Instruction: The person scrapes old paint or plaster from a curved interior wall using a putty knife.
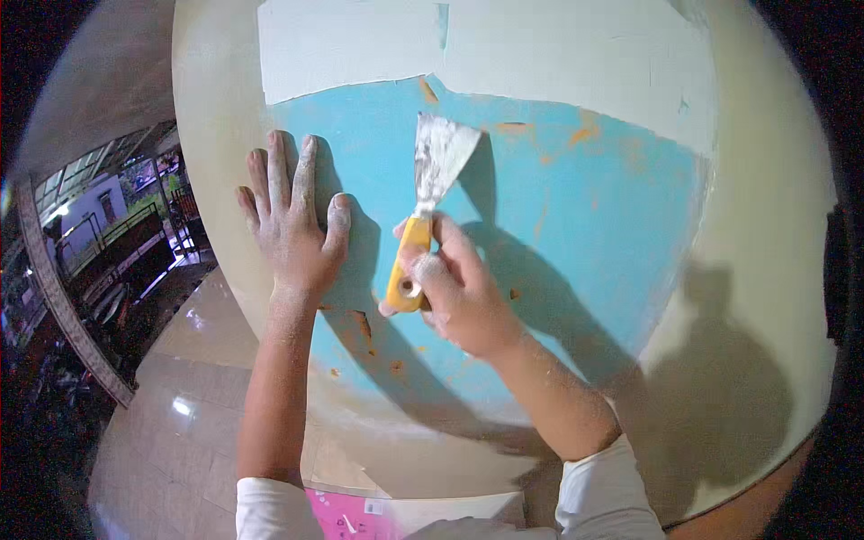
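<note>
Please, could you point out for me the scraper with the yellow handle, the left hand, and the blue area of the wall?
Scraper [418, 230]: head view, upper part of its yellow handle.
Left hand [298, 238]: head view, back of the hand.
Blue area [580, 214]: head view, its surface right of the scraper.

I have the dusty left hand [299, 229] left of the yellow-handled metal scraper [418, 230] in the dusty right hand [457, 286], both before the turquoise wall patch [585, 216].

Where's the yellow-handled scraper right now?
In the head view, the scraper is near the middle, held blade-up in the right hand, before the blue patch and right of the left hand.
</note>
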Demonstrator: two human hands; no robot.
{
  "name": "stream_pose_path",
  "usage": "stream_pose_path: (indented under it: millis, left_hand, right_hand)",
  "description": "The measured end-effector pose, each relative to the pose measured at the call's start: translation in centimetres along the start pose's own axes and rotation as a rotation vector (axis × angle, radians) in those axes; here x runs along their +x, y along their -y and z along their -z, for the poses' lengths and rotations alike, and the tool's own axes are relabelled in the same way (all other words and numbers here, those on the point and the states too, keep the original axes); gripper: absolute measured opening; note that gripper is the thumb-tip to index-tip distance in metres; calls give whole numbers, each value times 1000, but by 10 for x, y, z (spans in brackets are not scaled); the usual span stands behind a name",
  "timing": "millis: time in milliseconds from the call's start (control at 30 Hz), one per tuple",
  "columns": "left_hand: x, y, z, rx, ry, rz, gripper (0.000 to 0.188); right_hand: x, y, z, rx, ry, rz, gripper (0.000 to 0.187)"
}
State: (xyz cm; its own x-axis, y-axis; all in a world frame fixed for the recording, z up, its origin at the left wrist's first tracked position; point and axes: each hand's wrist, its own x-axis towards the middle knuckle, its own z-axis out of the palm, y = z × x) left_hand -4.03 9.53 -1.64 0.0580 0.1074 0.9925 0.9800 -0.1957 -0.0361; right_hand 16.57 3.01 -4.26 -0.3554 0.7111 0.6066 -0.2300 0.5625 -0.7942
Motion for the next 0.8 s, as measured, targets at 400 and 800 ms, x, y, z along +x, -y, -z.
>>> stream_pose_path:
  millis: [400,800]
  left_hand:
    - [-5,-2,4,-2,-8,-5,69]
    - [-5,2,1,3,-19,-12,67]
  right_hand:
    - [-1,14,12,93,-82,48,36]
    - [-17,4,26,17,-241,96,35]
